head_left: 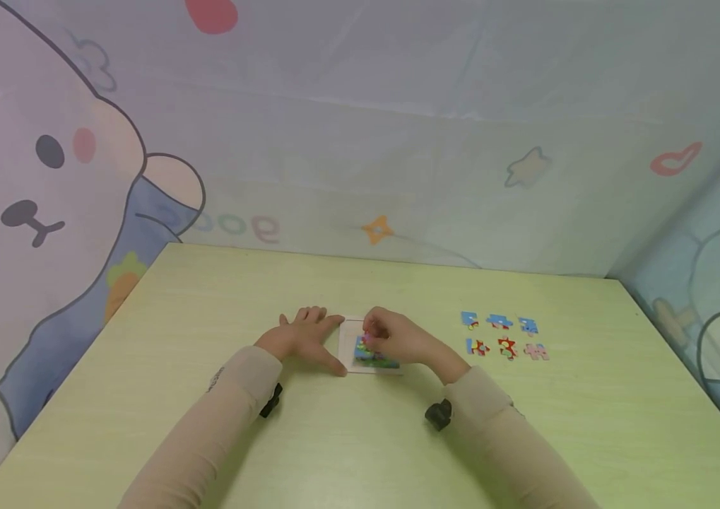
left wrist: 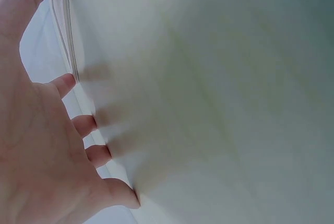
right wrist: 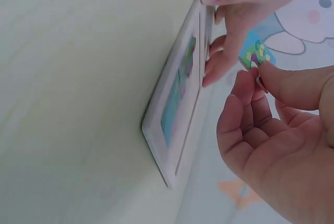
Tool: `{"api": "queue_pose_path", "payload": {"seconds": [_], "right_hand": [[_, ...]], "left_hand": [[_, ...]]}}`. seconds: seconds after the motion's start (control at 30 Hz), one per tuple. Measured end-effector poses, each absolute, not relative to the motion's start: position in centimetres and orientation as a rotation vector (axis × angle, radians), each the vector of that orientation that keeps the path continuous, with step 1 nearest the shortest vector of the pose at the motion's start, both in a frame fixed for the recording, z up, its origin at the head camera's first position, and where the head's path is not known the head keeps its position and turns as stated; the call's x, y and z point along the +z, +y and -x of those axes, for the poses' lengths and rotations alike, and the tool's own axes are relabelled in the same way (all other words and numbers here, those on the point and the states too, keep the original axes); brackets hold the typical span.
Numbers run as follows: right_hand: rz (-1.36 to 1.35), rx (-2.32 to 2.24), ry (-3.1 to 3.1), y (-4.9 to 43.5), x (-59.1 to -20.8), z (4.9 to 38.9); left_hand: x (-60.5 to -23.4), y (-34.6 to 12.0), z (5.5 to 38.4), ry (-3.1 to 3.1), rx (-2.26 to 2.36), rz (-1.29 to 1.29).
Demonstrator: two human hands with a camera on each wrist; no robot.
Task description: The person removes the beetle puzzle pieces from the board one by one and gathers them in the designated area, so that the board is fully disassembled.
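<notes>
A white puzzle tray (head_left: 345, 357) lies flat on the table, with joined colourful puzzle pieces (head_left: 377, 361) along its near side. My left hand (head_left: 302, 338) is at the tray's left side, fingers spread; thumb and index finger touch its left edge. In the left wrist view, the fingertips of this left hand (left wrist: 44, 145) rest on the tabletop. Above the tray, my right hand (right wrist: 279, 125) pinches a puzzle piece (right wrist: 254, 51) between thumb and fingers. The piece shows blue, green and purple, raised off the tray. Fingers partly cover it in the head view.
To the right of the tray, several loose puzzle pieces (head_left: 498, 322) lie in two rows on the pale yellow-green table (head_left: 347, 445). A printed cloth backdrop (head_left: 334, 155) with a cartoon bear hangs along the table's far edge and sides.
</notes>
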State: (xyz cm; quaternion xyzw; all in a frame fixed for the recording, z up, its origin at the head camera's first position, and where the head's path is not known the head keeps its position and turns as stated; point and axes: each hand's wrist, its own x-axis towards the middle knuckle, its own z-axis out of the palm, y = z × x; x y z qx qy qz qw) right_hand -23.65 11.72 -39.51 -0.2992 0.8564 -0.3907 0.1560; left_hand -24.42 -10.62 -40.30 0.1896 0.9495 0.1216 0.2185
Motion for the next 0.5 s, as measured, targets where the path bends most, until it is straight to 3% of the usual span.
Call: {"api": "queue_pose_path", "payload": {"seconds": [0.5], "right_hand": [[0.866,-1.183,2.512,17.2,-39.1,21.6]], "left_hand": [[-40.3,-10.6,24.4,2.619,0.347,-0.528]]}}
